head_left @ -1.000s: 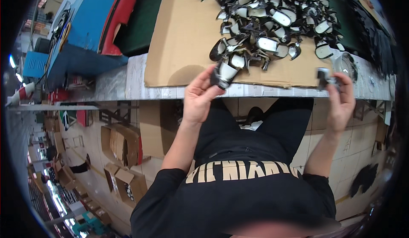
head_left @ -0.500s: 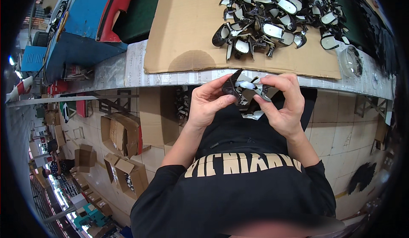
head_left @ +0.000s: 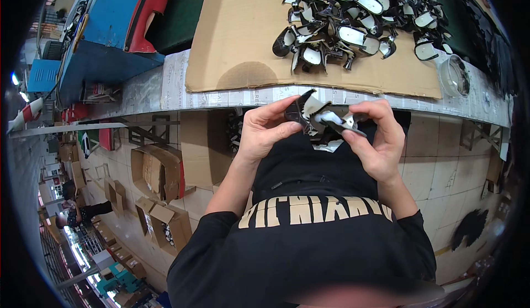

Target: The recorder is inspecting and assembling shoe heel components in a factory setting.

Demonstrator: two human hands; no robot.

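Observation:
In front of my body, just off the near edge of the bench, both hands are closed on small work pieces. My left hand (head_left: 261, 133) pinches a glossy black curved piece with white lining (head_left: 296, 111) between thumb and fingers. My right hand (head_left: 381, 141) grips a black-and-white piece (head_left: 338, 121) by its outer end, its pale side showing. Between the hands the two pieces meet or overlap; whether they are joined cannot be made out. A large heap of similar black curved pieces with white insides (head_left: 351, 34) lies beyond my hands.
The heap rests on a brown cardboard sheet (head_left: 237, 37) over the bench (head_left: 149, 90). A clear round container (head_left: 455, 76) stands at the right edge. Blue and red equipment (head_left: 105, 21) is at the left. Open cartons (head_left: 157, 173) stand on the floor, and a person (head_left: 77, 214) is farther off.
My right hand has shifted slightly right and turned its piece, so the white lining between my hands shows more. My left hand has barely moved. The distant person has come more into view.

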